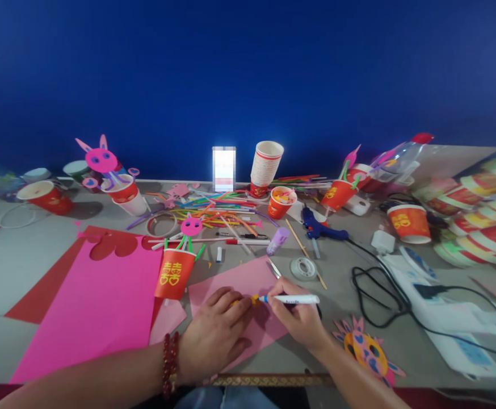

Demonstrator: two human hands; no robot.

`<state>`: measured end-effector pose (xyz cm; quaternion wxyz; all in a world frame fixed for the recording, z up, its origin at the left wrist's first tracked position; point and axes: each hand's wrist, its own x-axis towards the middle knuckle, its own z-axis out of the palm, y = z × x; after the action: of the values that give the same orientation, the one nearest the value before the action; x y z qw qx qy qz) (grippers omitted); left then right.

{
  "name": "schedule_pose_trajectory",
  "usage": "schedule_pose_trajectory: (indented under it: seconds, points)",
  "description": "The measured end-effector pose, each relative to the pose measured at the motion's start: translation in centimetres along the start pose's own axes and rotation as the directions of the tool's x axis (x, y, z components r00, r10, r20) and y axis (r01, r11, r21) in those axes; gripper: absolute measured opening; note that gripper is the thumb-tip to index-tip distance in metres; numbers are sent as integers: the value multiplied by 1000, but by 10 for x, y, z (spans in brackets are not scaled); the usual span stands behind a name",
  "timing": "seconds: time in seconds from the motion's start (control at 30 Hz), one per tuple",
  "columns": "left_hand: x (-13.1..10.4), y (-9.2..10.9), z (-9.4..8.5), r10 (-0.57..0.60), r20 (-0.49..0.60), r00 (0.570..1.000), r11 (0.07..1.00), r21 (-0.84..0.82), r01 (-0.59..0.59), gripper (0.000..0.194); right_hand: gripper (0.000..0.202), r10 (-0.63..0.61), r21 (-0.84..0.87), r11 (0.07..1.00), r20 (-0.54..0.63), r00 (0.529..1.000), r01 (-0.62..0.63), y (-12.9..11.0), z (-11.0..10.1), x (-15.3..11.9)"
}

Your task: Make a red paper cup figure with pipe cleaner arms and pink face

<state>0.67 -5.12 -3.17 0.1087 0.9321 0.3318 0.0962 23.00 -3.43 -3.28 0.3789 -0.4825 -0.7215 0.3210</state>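
Note:
My right hand (297,321) is closed around a white marker (297,299) with a blue collar. The marker's tip points left, at a small yellow-orange paper piece (255,299). My left hand (218,329), with a red bead bracelet at the wrist, presses that piece onto a pink paper sheet (231,276); its fingers hide part of the piece. Scissors (274,268) lie partly under my right hand. Left of my hands stands a red paper cup (175,274) with green and white straws and a pink face cutout (191,226). A marker cap (219,254) lies behind the sheet.
Magenta paper (90,301) covers the left side. Behind are loose pipe cleaners and straws (214,207), stacked cups (267,162) and a glowing screen (224,168). Rightward lie a blue glue gun (322,227), clear tape (304,268), black cable (375,321) and an orange-pink cutout (365,352).

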Motion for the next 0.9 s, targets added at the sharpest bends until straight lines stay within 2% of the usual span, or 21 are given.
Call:
schedule_pose_trajectory:
  seconds: [0.33, 0.6, 0.9]
  points:
    - [0, 1, 0, 5, 34, 999, 999, 43, -6, 55, 20, -9, 15, 1000, -19, 1000, 10, 1, 0, 0]
    - [0, 2, 0, 1, 36, 999, 998, 58, -3, 55, 18, -66, -58, 996, -46, 997, 64, -3, 0, 2]
    - [-1, 1, 2, -8, 19, 1000, 998, 61, 7, 52, 21, -15, -32, 999, -27, 1000, 14, -1, 1, 2]
